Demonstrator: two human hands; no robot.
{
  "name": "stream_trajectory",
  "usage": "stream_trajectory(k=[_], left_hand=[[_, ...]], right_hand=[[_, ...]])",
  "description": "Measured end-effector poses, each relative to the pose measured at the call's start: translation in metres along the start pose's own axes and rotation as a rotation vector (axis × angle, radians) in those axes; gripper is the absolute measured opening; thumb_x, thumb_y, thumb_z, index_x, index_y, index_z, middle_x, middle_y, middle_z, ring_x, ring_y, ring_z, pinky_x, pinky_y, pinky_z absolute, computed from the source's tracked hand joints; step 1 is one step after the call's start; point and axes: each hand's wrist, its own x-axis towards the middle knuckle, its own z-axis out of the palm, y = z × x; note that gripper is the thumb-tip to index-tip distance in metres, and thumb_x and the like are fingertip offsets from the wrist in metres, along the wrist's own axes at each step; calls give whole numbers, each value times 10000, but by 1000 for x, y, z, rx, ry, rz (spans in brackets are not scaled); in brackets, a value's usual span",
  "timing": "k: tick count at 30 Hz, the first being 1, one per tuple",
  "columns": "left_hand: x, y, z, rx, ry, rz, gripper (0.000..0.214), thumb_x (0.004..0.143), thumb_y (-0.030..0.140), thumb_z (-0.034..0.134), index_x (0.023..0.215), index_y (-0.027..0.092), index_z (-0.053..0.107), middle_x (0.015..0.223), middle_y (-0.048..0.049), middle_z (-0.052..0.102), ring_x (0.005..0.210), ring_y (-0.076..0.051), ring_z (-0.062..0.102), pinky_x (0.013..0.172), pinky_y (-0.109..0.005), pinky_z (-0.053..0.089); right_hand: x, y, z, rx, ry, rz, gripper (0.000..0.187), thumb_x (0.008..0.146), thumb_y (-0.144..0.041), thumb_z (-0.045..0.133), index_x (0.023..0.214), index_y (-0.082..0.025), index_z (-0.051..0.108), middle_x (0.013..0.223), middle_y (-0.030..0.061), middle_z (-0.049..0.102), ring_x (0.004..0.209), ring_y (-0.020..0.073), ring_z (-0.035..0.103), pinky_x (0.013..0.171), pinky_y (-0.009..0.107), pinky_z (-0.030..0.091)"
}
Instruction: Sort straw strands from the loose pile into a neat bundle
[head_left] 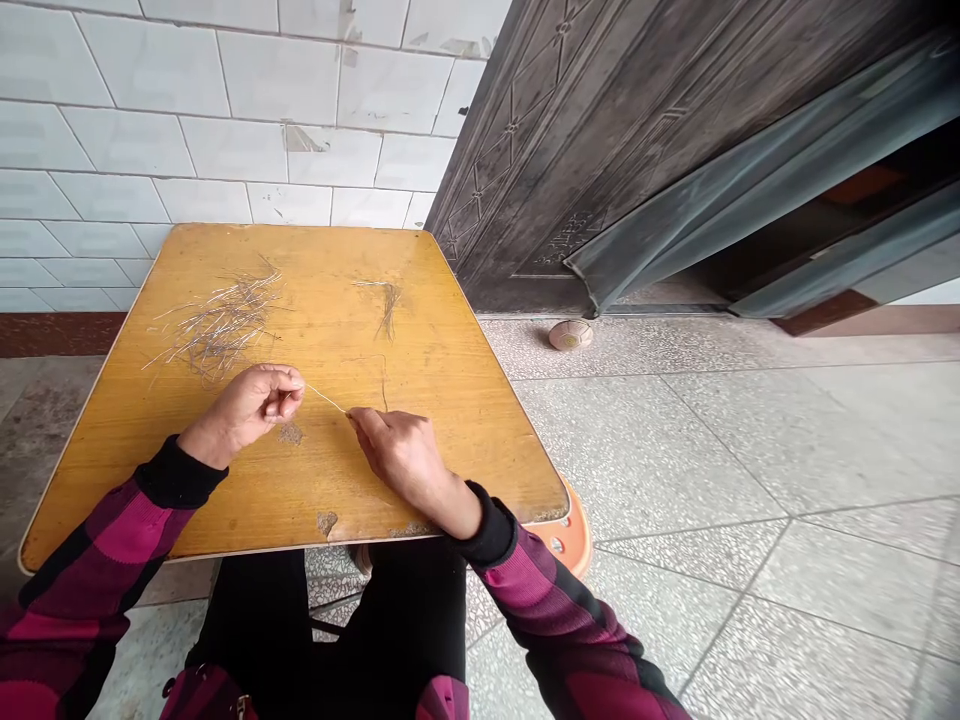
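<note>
A thin, light-coloured wire (326, 398) runs between my two hands above the wooden table. My left hand (259, 405) pinches one end between thumb and fingertips. The other end is in the closed fingers of my right hand (401, 450), knuckles up. From behind the right hand a thin bent wire (385, 375) extends; whether it is the same piece I cannot tell. Beyond my left hand lies a loose pile of thin wires (225, 325), pointing many ways. A smaller bunch of wires (388, 305), bent at the top, lies farther off to the right.
The yellow wooden table (442, 330) has worn patches near its front edge and stands against a white tiled wall (232, 75). An orange stool (574, 535) shows under its right corner. On the floor, a ball (570, 335) rests near a dark carved door (540, 200) and a curtain (667, 220).
</note>
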Motion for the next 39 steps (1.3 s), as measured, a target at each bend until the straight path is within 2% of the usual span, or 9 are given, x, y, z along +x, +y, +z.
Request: stream_trajectory(k=[6,11,22,25,28,31,34,36,39], left_hand=[[2,-5,2,-77,-29,-84,273,595,179,617,425,152,405,379,19,408,327,-14,286,362,-168,166],[3,-4,-4,-185,-35,-119,243,592,164,620,432,142,439,374,27,388,337,-14,269,341,-145,169],[6,2,-15,-262,-37,-118,189,626,156,614,462,129,523,385,30,374,354,-21,239,338,-136,206],[7,5,-22,-201,-68,-125,179,620,180,634,478,134,534,386,34,365,350,-23,235,336,-145,186],[7,1,-19,-58,-142,-171,212,617,216,648,467,140,520,394,10,417,340,-30,265,338,-169,166],[5,-7,-5,113,-181,-177,215,639,245,650,480,136,556,426,-18,494,354,-45,334,369,-190,213],[4,-16,9,226,-232,-146,176,667,271,659,554,139,625,485,-21,544,429,-74,427,423,-200,275],[4,-20,13,279,-264,-110,175,697,289,655,595,147,645,511,-13,549,470,-85,446,455,-206,305],[5,-24,12,354,-236,-43,234,751,327,639,599,149,632,524,-3,533,486,-85,429,468,-206,307]], right_hand=[[-25,-17,-4,245,-99,192,204,974,-206,377,976,-157,575,650,16,660,527,103,608,507,200,390],[-48,-36,-10,561,-145,369,168,976,-220,380,941,-182,540,678,15,673,560,121,650,575,218,482],[-92,-82,6,1395,-125,782,261,954,-429,471,894,-185,541,786,42,738,589,162,717,540,250,515],[-112,-88,2,1434,-221,771,259,955,-406,479,852,-183,560,737,42,734,568,164,712,555,257,521],[-120,-74,-19,1403,-251,632,202,956,-333,492,886,-192,619,760,38,732,558,149,700,546,254,522],[-97,-43,-40,1236,-24,594,137,926,-298,549,900,-209,650,808,36,713,645,144,692,625,280,554],[-51,-15,-40,1017,12,528,159,882,-326,605,958,-196,658,1033,90,684,876,174,663,668,277,556],[-21,-3,-27,1052,-67,496,228,846,-364,638,982,-181,642,986,84,681,762,142,635,539,229,523],[8,8,-2,1303,-263,524,293,790,-415,684,925,-166,610,754,11,663,516,74,558,417,181,454]])
